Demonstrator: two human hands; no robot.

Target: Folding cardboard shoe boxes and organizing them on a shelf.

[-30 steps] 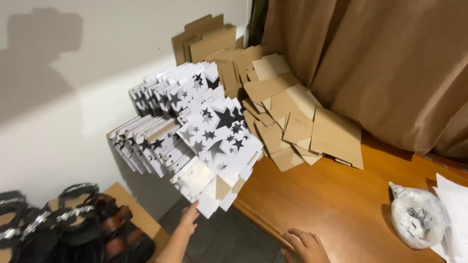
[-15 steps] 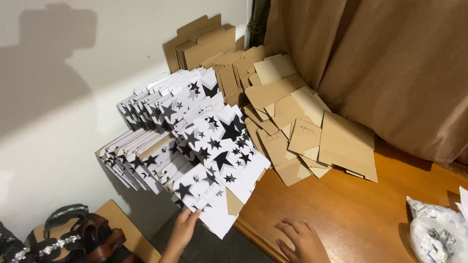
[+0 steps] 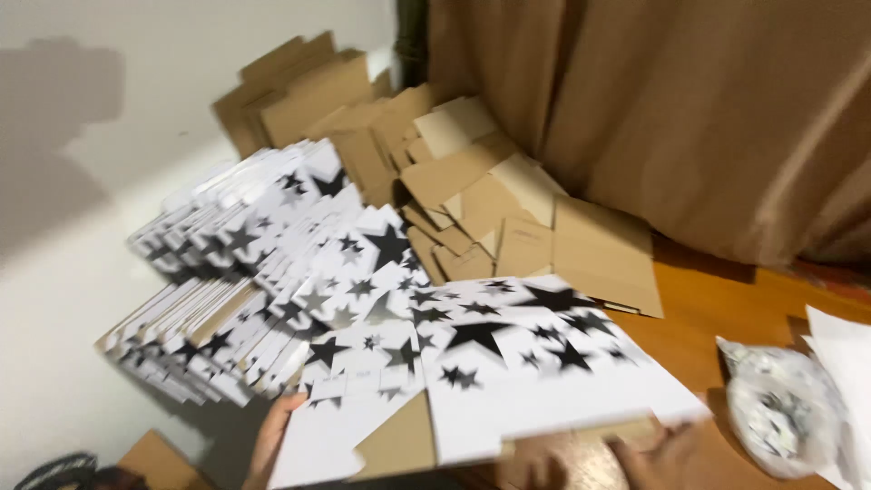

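Note:
A flat white cardboard box blank printed with black stars [image 3: 508, 363] is held over the front of the wooden table [image 3: 726, 308]. My left hand [image 3: 270, 436] grips its left edge from below. At the bottom of the view, my right hand [image 3: 635, 454] holds its lower right edge, blurred by motion. Behind it lies a fanned stack of the same star-printed blanks [image 3: 245, 290], reaching the table's left edge.
Plain brown cardboard blanks [image 3: 472, 181] are piled against the white wall and a brown curtain [image 3: 689, 118]. A clear plastic bag of small items [image 3: 780, 408] and white paper [image 3: 844, 345] lie at the right. Below the table are a brown box [image 3: 154, 458] and dark sandals [image 3: 63, 472].
Both hands have taken a star-printed blank off the stack and pulled it toward me and to the right. The camera has moved closer.

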